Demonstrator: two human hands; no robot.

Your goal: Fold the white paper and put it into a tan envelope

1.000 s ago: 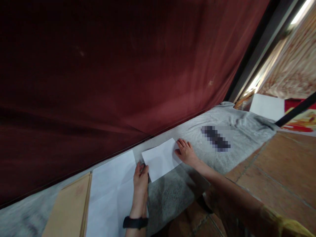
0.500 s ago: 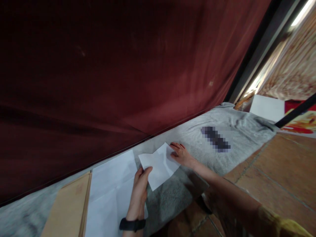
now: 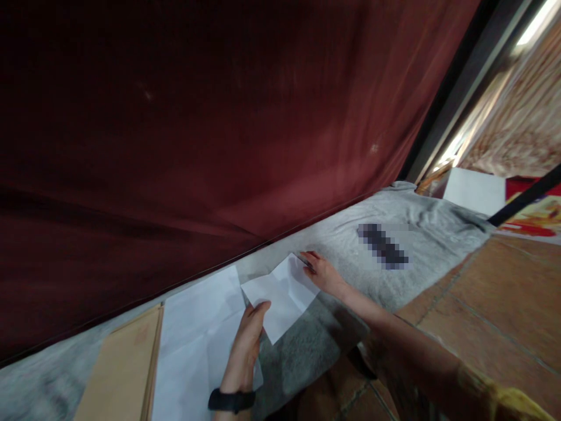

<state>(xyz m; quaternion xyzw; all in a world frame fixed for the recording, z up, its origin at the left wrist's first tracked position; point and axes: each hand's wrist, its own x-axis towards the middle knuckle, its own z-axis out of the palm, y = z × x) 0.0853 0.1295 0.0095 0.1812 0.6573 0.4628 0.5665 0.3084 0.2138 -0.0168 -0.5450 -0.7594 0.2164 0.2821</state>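
Note:
A creased white sheet of paper (image 3: pixel 280 301) is held between my two hands, tilted a little above a grey cloth (image 3: pixel 302 356). My left hand (image 3: pixel 252 330) pinches its lower left edge, thumb on top and the fingers mostly hidden beneath. At the right edge, my right hand (image 3: pixel 322 273) grips the sheet, its fingers reaching along the far corner and a dark gap showing between them. Beneath and beside my left wrist lies a larger white paper (image 3: pixel 193 327) with fold lines.
Left of the large paper lies a stack of brown cardboard or envelopes (image 3: pixel 123 362). A blurred dark object (image 3: pixel 383 247) rests on the cloth at right. A dark red curtain (image 3: pixel 219 146) hangs behind. Tiled floor (image 3: pixel 495 310) and a white panel (image 3: pixel 474 192) are at right.
The sheet's left side has shifted slightly left and downward with my left hand. My right hand stays at the right edge, its fingers slightly changed.

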